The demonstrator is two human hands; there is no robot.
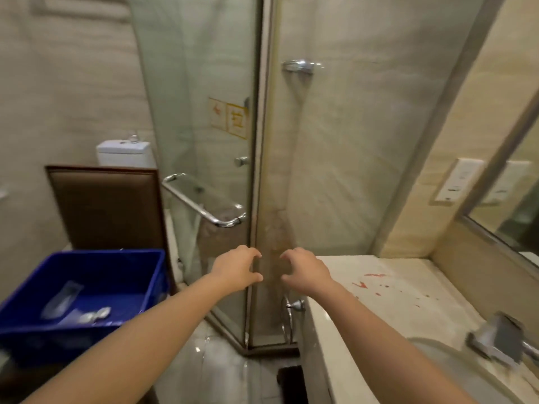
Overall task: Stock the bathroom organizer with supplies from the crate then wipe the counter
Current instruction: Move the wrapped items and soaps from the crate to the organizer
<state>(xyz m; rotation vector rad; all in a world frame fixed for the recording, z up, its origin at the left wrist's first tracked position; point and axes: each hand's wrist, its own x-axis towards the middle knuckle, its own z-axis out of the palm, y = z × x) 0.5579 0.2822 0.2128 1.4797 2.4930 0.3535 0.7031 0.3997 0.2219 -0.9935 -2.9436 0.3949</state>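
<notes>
1. Ahead of the shower glass (204, 112), the 2 hands hang side by side: left hand (236, 268), right hand (303, 269) — fingers loosely curved, thumbs apart, holding nothing.
2. Blue crate (43, 345) sits low left, clear packets (62, 298) inside.
3. Worktop (402, 268) at right — red spots (376, 279) on it.

Shower door (189, 68), toilet (125, 153), mirror (519, 205)

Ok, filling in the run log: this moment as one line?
left hand: empty, raised | right hand: empty, raised | crate: blue, packets inside | counter: red stains
</notes>
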